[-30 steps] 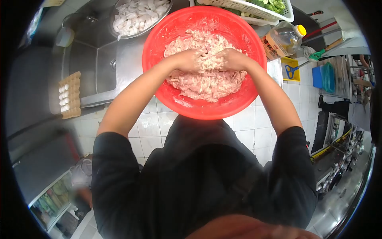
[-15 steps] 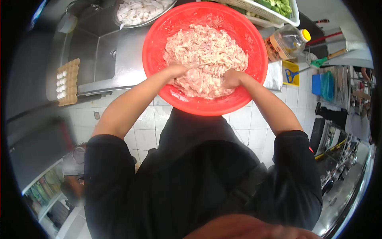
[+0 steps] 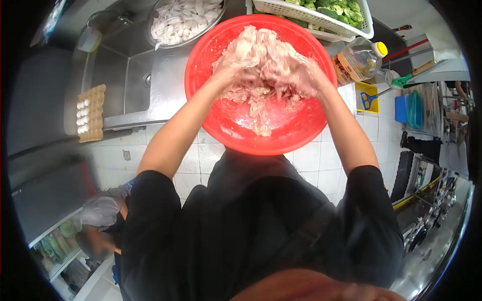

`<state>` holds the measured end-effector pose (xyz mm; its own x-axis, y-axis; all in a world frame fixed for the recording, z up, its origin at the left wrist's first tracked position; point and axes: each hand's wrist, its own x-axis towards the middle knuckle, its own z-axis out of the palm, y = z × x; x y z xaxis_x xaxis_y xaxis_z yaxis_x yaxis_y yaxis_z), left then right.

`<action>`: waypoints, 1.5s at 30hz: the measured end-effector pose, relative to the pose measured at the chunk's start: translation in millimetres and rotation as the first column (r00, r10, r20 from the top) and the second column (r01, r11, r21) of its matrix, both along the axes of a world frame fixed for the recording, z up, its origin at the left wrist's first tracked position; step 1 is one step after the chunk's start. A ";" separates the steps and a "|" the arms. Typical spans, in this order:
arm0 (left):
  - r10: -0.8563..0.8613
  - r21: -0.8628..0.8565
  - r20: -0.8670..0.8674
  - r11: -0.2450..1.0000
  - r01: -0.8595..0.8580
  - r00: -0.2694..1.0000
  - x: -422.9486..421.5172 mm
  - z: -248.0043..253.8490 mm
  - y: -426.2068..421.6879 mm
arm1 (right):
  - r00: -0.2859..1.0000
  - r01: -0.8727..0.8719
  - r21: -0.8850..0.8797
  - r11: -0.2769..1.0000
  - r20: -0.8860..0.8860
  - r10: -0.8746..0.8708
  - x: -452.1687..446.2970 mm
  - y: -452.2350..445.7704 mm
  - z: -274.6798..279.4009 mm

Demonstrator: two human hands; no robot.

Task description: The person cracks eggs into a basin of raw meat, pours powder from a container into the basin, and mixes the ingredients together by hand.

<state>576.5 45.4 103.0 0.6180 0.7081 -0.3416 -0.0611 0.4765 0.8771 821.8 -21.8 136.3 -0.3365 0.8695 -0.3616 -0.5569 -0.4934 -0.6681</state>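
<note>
A large red basin (image 3: 241, 131) holds a mound of pale pink raw meat (image 3: 263, 55), which looks like chopped or minced chicken. My left hand (image 3: 232, 71) presses on the left side of the mound, its fingers partly sunk in and coated. On the opposite side, my right hand (image 3: 310, 75) grips the meat, blurred by motion. Between them the mass is lifted and bunched toward the far wall, with ragged strands hanging down. Some scraps lie on the basin's near floor, where wet red plastic shows.
A metal bowl (image 3: 220, 20) of white sliced pieces stands behind the basin on the left. White baskets (image 3: 301, 16) of broccoli are at the back right, beside an oil bottle (image 3: 359, 60). Left are a sink (image 3: 138, 95) and an egg tray (image 3: 96, 113). Another person (image 3: 100, 210) is at lower left.
Both hands have moved from the near part of the meat to its sides and raised it away from me. The near floor of the basin is now exposed.
</note>
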 end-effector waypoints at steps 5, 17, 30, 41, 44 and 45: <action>0.244 0.568 -0.820 0.463 0.681 0.518 -6.8 27.3 14.9 | 0.067 -0.452 0.310 0.836 0.947 -0.315 26.4 8.9 -26.6; 0.262 0.361 -0.474 0.929 -0.086 0.841 37.2 -70.2 25.8 | 0.994 0.067 -0.237 0.969 0.095 -0.045 -10.8 26.2 -86.1; -0.069 0.749 -0.171 0.639 0.175 0.983 -6.1 31.6 -10.5 | 0.310 -0.554 0.492 0.672 0.871 -0.382 -14.5 -20.1 15.1; 0.051 0.198 -0.980 0.308 0.930 0.192 -3.3 -27.0 58.4 | -0.037 -0.825 0.282 0.490 0.838 -0.544 5.9 49.1 -71.8; 0.110 0.359 -0.933 0.343 0.868 0.343 -1.7 -72.7 66.1 | -0.349 -0.750 -0.259 0.609 0.936 -0.032 2.9 69.3 -71.2; 0.088 0.440 -0.892 0.390 0.809 0.443 -0.9 -79.6 64.5 | -0.428 -0.731 -0.375 0.570 0.903 0.045 -2.3 72.6 -60.0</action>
